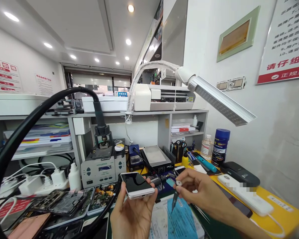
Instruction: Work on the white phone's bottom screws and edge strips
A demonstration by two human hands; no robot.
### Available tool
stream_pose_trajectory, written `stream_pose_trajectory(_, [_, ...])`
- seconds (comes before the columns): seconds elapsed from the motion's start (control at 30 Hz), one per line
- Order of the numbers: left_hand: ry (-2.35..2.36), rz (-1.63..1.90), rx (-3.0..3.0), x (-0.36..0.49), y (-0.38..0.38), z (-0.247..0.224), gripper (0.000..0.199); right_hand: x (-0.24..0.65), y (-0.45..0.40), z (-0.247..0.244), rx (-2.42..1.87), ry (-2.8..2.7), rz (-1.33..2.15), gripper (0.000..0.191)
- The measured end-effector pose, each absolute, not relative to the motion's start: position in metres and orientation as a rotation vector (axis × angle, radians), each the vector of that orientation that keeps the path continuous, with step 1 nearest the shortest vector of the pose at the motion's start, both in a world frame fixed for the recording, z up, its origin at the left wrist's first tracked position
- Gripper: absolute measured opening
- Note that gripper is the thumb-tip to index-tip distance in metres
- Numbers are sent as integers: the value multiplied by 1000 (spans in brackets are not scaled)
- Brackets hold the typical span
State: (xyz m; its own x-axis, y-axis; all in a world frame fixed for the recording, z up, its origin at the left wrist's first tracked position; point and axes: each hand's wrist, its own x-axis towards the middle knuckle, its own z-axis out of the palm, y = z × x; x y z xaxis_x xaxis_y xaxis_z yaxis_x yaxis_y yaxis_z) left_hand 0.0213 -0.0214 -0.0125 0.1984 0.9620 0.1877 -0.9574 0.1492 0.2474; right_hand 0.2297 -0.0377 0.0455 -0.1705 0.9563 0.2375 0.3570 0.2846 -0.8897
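My left hand (134, 212) holds a phone (136, 184) with a dark screen and a white frame, gripped by its sides with the bottom edge toward me. To the right, my right hand (196, 189) pinches a thin dark tool (174, 200) with a round pale top, its tip pointing down. That tip is over a blue sheet (183, 220) lying on white printed paper (159, 220). The tool and the phone are apart. Behind my right hand lies another small phone (179, 170), partly hidden.
A black hose (17, 132) arches across the left. Opened phone parts (67, 202) fill the left bench. Behind stand a grey soldering station (99, 172) and a flat metal plate (156, 156). A white power strip (245, 194), bottle (207, 147) and blue can (220, 147) are at right.
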Motion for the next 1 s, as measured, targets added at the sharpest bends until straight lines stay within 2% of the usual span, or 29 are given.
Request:
stream_pose_trajectory(0.33, [196, 1479, 181, 25, -28, 2, 35, 220, -36, 27, -1238, -1805, 729, 15])
stream_pose_trajectory(0.67, [125, 1416, 129, 27, -28, 4, 33, 220, -39, 26, -1416, -1994, 472, 38])
stream_pose_trajectory(0.8, [125, 1428, 81, 28, -30, 9, 34, 221, -47, 32, -1237, -1809, 395, 27])
stream_pose_trajectory(1.0, [91, 1427, 53, 27, -31, 8, 35, 203, -79, 34, -1051, -1624, -7, 19])
